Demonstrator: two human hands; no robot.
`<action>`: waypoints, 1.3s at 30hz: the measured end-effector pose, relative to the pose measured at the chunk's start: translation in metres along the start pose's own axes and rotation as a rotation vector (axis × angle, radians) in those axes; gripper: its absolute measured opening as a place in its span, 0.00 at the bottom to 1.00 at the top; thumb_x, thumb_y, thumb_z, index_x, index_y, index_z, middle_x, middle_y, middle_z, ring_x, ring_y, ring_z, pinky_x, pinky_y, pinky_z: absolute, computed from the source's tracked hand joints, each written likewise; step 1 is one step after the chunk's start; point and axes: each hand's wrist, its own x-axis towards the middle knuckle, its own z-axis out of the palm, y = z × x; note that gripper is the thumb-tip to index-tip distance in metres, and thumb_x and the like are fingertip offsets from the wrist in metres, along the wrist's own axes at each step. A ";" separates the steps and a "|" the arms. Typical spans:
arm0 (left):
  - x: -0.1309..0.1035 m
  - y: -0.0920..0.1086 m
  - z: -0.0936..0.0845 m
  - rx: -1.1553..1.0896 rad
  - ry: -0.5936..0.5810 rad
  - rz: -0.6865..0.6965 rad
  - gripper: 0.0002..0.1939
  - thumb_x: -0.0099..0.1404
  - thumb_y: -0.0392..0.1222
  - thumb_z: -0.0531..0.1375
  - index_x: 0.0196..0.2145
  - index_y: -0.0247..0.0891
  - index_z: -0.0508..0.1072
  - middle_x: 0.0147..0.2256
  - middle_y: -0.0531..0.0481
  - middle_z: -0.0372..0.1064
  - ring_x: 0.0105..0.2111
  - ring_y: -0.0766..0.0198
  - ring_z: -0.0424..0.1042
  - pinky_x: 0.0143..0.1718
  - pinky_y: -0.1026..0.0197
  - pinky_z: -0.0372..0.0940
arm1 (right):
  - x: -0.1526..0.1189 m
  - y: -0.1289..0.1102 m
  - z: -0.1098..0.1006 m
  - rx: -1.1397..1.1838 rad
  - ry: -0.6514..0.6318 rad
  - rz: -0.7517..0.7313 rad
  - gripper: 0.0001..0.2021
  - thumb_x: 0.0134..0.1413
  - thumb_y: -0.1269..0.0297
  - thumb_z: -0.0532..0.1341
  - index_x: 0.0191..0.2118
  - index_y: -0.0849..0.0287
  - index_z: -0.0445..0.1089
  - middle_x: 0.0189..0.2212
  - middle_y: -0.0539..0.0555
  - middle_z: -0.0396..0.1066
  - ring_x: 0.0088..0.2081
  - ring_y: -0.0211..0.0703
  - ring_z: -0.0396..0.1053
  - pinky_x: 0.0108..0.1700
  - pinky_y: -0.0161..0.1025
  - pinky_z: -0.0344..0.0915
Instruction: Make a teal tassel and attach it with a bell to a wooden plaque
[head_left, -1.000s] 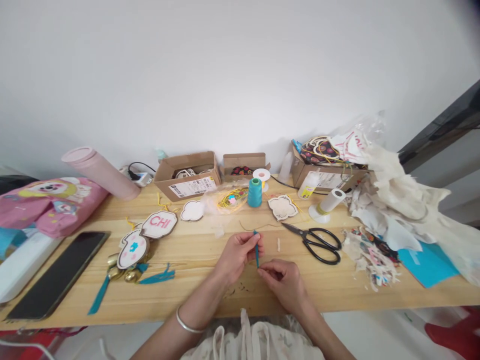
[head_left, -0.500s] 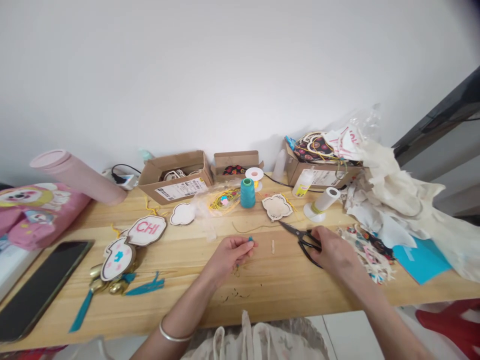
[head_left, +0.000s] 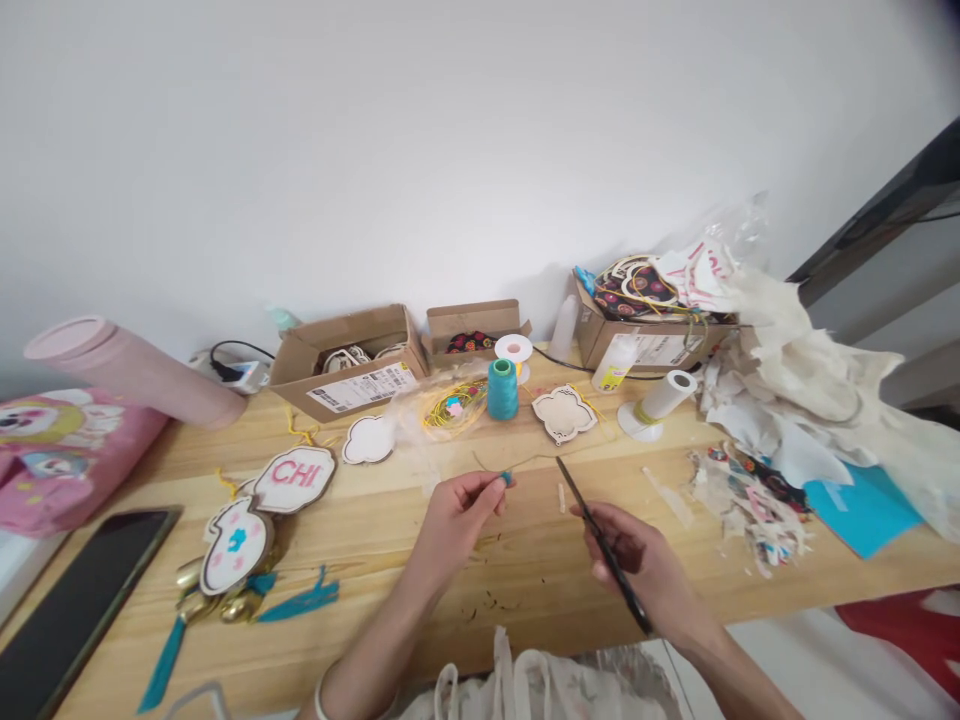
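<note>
My left hand (head_left: 472,505) pinches a small teal piece (head_left: 507,478), probably thread, just above the table; most of it is hidden by the fingers. A thin olive cord (head_left: 529,461) lies behind that hand. My right hand (head_left: 634,560) is closed around black scissors (head_left: 596,525), which I see edge-on with the tips pointing up and left. Between the two hands a small pale stick-like piece (head_left: 562,498) rests on the wood. Farther back are a teal thread cone (head_left: 502,392) and a flower-shaped cream piece (head_left: 564,414) with a dark edge.
Cardboard boxes (head_left: 349,385) line the wall. On the right are a glue bottle (head_left: 616,362), a white roll (head_left: 667,397), fabric scraps (head_left: 757,520) and a blue sheet (head_left: 862,510). Leftward lie a CHI plaque (head_left: 295,478), teal tassels (head_left: 300,598), a phone (head_left: 90,610) and a pink tumbler (head_left: 135,370).
My right hand has lifted the scissors off the table and brought them left, toward my left hand. The scissors have turned edge-on. My left hand keeps its pinch.
</note>
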 end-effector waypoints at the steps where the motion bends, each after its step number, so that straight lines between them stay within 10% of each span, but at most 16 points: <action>1: -0.001 0.001 0.000 0.014 0.016 0.023 0.14 0.55 0.48 0.55 0.25 0.32 0.71 0.18 0.55 0.57 0.20 0.73 0.53 0.21 0.68 0.48 | 0.000 0.001 0.003 -0.026 -0.039 -0.026 0.24 0.38 0.58 0.62 0.44 0.59 0.62 0.32 0.54 0.67 0.34 0.41 0.66 0.35 0.36 0.63; 12: -0.005 0.000 -0.001 0.103 0.044 0.119 0.14 0.57 0.47 0.53 0.30 0.33 0.72 0.18 0.55 0.57 0.21 0.70 0.55 0.22 0.68 0.51 | 0.013 -0.008 0.028 -0.581 0.055 -0.233 0.23 0.35 0.59 0.65 0.42 0.59 0.63 0.34 0.54 0.65 0.35 0.43 0.62 0.37 0.38 0.61; 39: -0.013 0.014 0.004 0.083 -0.123 -0.004 0.15 0.55 0.45 0.52 0.16 0.35 0.59 0.15 0.57 0.50 0.17 0.73 0.48 0.19 0.67 0.44 | 0.008 -0.003 0.016 -0.568 -0.060 -0.273 0.10 0.45 0.59 0.60 0.29 0.61 0.65 0.18 0.44 0.51 0.21 0.31 0.51 0.24 0.30 0.48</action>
